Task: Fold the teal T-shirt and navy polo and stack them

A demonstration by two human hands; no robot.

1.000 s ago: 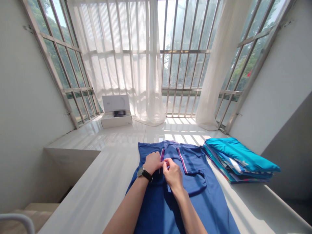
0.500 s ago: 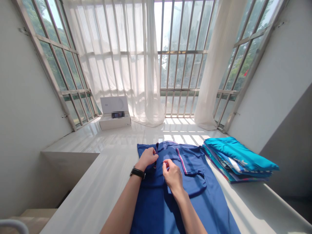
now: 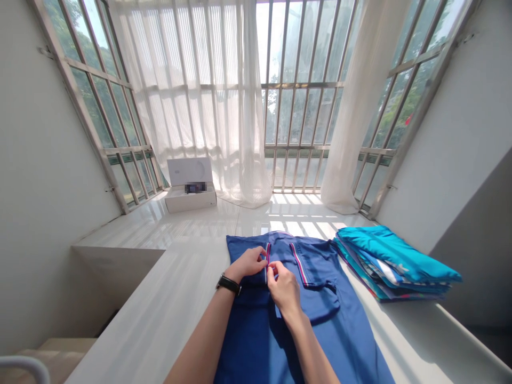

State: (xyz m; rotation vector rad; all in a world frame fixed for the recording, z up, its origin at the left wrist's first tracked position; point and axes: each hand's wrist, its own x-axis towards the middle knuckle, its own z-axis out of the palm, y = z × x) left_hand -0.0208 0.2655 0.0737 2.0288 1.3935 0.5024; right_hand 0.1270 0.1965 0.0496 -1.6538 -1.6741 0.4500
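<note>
A dark blue shirt [image 3: 256, 336] lies spread on the white surface before me, its lower part running out of view. It has two red, white and blue striped edges, one left and one right of the middle. At the left striped edge, my left hand [image 3: 253, 261], with a dark watch on its wrist, has its fingers drawn together on the fabric. My right hand [image 3: 284, 285] is closed in a pinch right beside it, on the lower part of the same edge. The fingertips almost meet, and the cloth between them is partly hidden.
Right of the shirt stands a stack of folded clothes [image 3: 394, 261], turquoise on top. An open white box [image 3: 191, 201] with a blurred-out item sits at the back left. Behind are sheer curtains [image 3: 236, 133] and barred windows. A white curved rail [image 3: 28, 365] shows at lower left.
My left hand has moved right, toward my right hand, and the left striped edge has come over with it, now lying flatter with its stripes showing. My right hand has barely moved.
</note>
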